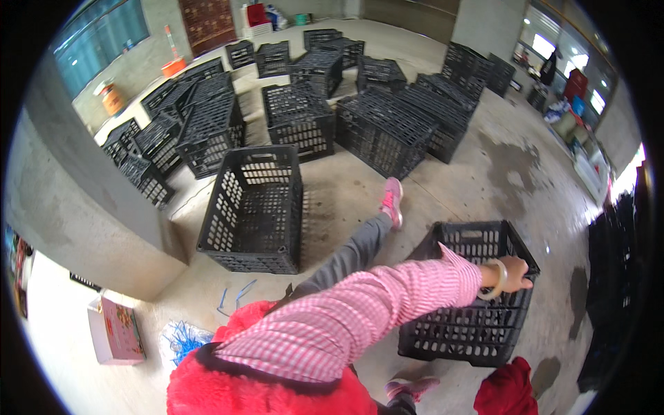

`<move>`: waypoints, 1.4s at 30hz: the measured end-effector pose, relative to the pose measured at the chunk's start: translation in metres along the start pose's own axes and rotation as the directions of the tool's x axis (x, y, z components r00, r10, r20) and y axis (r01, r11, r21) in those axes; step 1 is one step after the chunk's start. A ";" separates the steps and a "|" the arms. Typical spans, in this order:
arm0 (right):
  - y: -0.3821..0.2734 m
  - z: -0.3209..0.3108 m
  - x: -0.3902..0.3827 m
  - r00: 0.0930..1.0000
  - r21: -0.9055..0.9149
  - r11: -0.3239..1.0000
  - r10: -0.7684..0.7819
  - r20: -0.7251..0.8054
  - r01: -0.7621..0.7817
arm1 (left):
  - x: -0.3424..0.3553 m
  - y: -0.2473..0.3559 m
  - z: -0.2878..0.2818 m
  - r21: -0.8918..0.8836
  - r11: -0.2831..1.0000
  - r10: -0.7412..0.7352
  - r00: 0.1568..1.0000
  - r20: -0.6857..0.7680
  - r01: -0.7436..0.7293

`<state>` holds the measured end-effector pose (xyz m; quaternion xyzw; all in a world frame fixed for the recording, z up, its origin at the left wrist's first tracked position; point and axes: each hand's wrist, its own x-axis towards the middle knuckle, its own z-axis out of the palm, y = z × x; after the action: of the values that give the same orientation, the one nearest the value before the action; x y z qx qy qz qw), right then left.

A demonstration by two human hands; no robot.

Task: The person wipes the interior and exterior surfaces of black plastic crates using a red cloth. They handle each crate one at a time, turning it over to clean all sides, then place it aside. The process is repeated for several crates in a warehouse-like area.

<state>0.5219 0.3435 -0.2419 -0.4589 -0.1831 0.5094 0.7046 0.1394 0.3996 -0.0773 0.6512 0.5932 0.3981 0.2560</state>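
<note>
My left hand (pixel 513 274), with a pale bangle at the wrist, is closed on the right end rim of a black plastic crate (pixel 462 333). My left arm, in a pink checked sleeve (pixel 360 304), reaches across from the lower left and covers part of this crate. The crate stands upright at my right, its mouth facing up and its walls full of slots. My right hand is out of view. Another open black crate (pixel 275 261) stands ahead on the left, beyond my outstretched leg and pink shoe (pixel 392 202).
Several black crates (pixel 294 114) stand farther back. A concrete pillar (pixel 111 207) rises at left. Near its foot are a printed carton (pixel 119 330) and blue strips (pixel 185 340). Dark red cloth (pixel 506 391) shows at lower right. A wet patch (pixel 513 176) marks the floor.
</note>
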 end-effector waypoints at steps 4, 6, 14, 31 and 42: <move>-0.031 0.041 0.038 0.987 -0.313 0.942 -0.082 0.140 0.123 | 0.027 -0.008 -0.017 0.024 0.997 -0.070 0.995 -0.065 0.071; -0.056 0.082 0.047 0.926 -0.489 0.812 -0.157 0.342 0.318 | 0.037 -0.020 -0.028 0.030 0.995 -0.090 0.990 -0.109 0.094; 0.034 0.339 -0.047 0.110 -0.132 -0.175 -0.133 0.985 0.976 | 0.052 -0.067 -0.072 0.173 0.950 0.284 0.951 -0.126 -0.261; 0.016 0.251 -0.155 0.502 -0.564 0.260 0.268 0.822 0.784 | 0.075 -0.106 -0.086 0.002 0.996 -0.086 0.945 -0.317 0.091; 0.047 0.262 -0.057 0.458 -0.468 -0.021 -0.171 0.872 0.884 | 0.083 -0.101 -0.085 0.010 0.991 -0.120 0.924 -0.364 0.133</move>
<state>0.2829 0.4165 -0.1353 -0.4618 -0.8192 0.0600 0.3346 0.0105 0.4857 -0.0944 0.5314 0.6776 0.4837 0.1562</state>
